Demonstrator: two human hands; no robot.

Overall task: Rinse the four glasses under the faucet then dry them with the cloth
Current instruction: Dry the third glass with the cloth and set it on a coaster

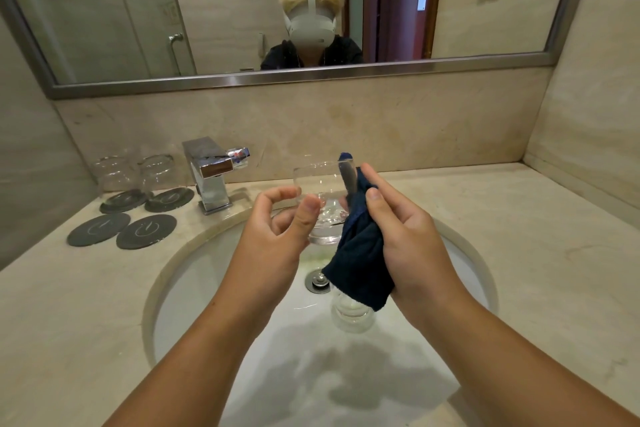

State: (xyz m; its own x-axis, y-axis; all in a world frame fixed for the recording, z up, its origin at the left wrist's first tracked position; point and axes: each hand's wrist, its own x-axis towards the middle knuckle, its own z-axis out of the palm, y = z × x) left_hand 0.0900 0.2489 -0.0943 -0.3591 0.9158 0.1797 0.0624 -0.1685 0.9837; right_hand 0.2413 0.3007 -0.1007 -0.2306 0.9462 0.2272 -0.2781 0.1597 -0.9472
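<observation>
Over the sink basin [207, 270] I hold a clear glass [320, 187]. My left hand [277, 229] grips its left side and base, thumb on the wall. My right hand [401, 229] holds a dark blue cloth [360, 267] against the glass's right side; part of the cloth reaches inside over the rim. Another clear glass [351, 310] sits in the basin below the cloth, partly hidden by it. Two glasses stand upside down on coasters at the back left, one [114, 172] beside the other [157, 170]. The chrome faucet [213, 173] shows no running water.
Two bare dark round coasters [98, 229], [146, 230] lie on the marble counter left of the basin. The drain [317, 281] is at the basin's middle. A mirror [104, 10] and a wall bound the back; the counter [536, 236] stretches right.
</observation>
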